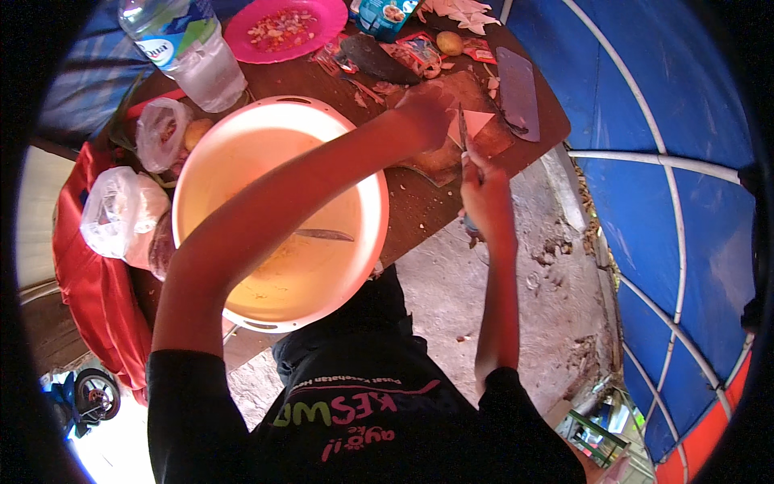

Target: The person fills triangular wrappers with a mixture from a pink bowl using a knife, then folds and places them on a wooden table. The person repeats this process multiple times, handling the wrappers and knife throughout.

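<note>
One right-hand grip (487, 190) is wrapped closed around a knife (463, 131).

Reddish light tints the right fingers (476, 164); left of them, the basin (326, 274) glows; far lower left, ground (129, 444) glares white; right, poles (645, 158) bow toward black edges.

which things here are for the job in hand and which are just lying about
Seemingly in use: knife in the right hand, pale triangular piece, brown board beneath the left hand
Seemingly just lying about: plastic bottle, red cloth, motorbike wheel
</note>
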`<act>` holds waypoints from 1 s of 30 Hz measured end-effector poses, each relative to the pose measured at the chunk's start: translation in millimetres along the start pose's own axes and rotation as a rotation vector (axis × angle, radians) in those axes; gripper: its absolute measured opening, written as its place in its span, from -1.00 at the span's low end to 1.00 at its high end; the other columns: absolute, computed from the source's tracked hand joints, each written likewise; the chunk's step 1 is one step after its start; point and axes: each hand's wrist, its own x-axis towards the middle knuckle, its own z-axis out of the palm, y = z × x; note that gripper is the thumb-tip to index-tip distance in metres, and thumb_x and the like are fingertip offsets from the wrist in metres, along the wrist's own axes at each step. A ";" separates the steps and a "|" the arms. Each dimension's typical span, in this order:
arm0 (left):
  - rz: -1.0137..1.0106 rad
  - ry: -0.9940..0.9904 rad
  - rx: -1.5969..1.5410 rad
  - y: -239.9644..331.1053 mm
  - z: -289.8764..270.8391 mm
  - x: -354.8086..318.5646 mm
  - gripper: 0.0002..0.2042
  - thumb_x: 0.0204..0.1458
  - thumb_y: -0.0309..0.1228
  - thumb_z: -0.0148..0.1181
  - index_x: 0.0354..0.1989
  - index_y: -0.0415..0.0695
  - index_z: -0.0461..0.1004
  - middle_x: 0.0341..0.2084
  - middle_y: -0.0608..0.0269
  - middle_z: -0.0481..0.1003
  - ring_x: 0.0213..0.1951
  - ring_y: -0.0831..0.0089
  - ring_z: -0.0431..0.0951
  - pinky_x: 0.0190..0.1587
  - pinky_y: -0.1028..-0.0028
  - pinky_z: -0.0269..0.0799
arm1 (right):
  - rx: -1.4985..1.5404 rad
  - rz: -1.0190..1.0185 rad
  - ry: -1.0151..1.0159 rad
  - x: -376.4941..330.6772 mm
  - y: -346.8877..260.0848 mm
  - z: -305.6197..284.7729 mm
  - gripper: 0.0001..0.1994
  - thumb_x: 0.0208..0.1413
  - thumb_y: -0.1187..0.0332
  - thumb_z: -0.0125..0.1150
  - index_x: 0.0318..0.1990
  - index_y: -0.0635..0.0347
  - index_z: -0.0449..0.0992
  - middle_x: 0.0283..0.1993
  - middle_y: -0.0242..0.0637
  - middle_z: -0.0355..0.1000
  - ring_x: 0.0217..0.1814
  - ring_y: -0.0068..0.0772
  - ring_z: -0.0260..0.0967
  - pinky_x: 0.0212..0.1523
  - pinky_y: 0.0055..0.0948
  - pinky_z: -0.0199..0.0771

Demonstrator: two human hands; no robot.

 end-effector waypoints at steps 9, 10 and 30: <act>0.110 0.023 0.059 -5.8 4.4 6.2 -0.49 -0.10 -0.26 0.23 0.10 -0.15 0.47 0.12 0.10 0.38 0.22 0.15 0.29 0.28 0.20 0.20 | 0.093 0.058 -0.335 26.2 -6.8 -44.2 -0.55 0.34 0.19 0.06 0.34 0.05 0.34 -0.60 -0.43 0.24 -0.64 -0.59 0.22 -0.67 -0.42 0.38; 0.120 0.043 0.137 -8.3 3.8 5.5 -0.51 -0.09 -0.26 0.22 0.07 -0.12 0.49 0.07 0.11 0.40 0.19 0.16 0.31 0.24 0.19 0.25 | 0.145 0.055 -0.278 25.2 -4.9 -45.6 -0.55 0.33 0.17 0.08 0.30 0.09 0.37 -0.60 -0.42 0.26 -0.65 -0.58 0.23 -0.68 -0.42 0.38; 0.286 0.236 -0.059 36.5 -67.9 -29.8 -0.57 -0.07 -0.39 0.26 0.06 -0.10 0.52 0.18 0.08 0.36 0.24 0.19 0.34 0.26 0.14 0.25 | -0.252 -0.508 0.453 137.2 17.2 -51.1 -0.65 0.21 0.30 0.23 0.14 0.10 0.54 0.15 -0.08 0.45 0.21 -0.09 0.41 0.21 -0.24 0.37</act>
